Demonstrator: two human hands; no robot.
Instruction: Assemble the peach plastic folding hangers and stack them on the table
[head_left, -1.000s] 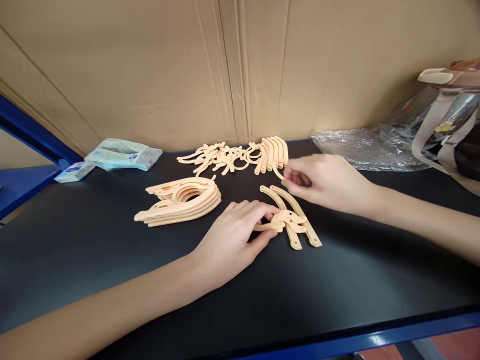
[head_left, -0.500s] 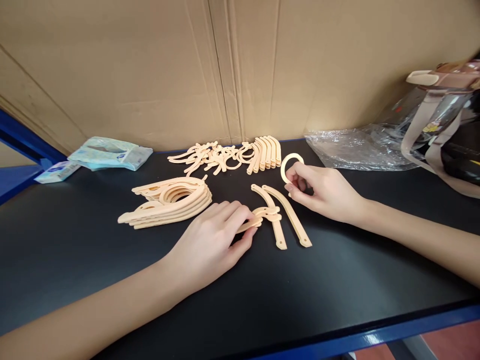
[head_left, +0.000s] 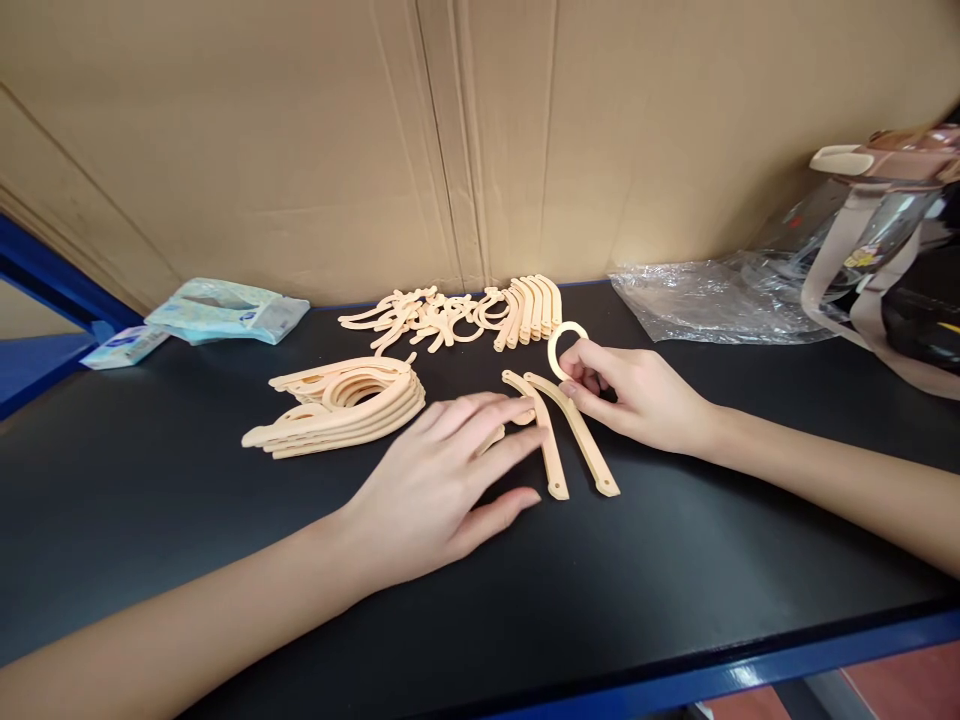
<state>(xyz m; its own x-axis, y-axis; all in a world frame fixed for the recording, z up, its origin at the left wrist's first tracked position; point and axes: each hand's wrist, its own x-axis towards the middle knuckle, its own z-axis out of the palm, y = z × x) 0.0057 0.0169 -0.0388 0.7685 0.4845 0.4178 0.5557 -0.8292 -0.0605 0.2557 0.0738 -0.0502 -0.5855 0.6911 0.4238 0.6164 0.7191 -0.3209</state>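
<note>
My right hand [head_left: 637, 396] pinches a pale cream plastic hook [head_left: 553, 352], its curved end rising above the fingertips. My left hand [head_left: 442, 470] has its fingers spread, the tips at a slim curved hanger arm [head_left: 553, 462] lying on the black table. Under those fingers a smaller cream piece [head_left: 490, 440] shows only in part. A second hanger arm [head_left: 592, 452] lies to the right, just below my right hand. Left of my left hand is a stack of folded plastic hangers [head_left: 337, 425].
Behind lie a loose pile of cream hooks [head_left: 420, 318] and a row of hanger arms [head_left: 536, 308]. Tissue packs [head_left: 225, 308] sit at the back left. At the right are a clear plastic bag [head_left: 697, 305] and a strapped bottle [head_left: 885, 210]. Cardboard [head_left: 300, 150] stands behind.
My left hand has let go of the small curved piece and spread its fingers toward the left hanger arm. My right hand has moved slightly left and down with the hook.
</note>
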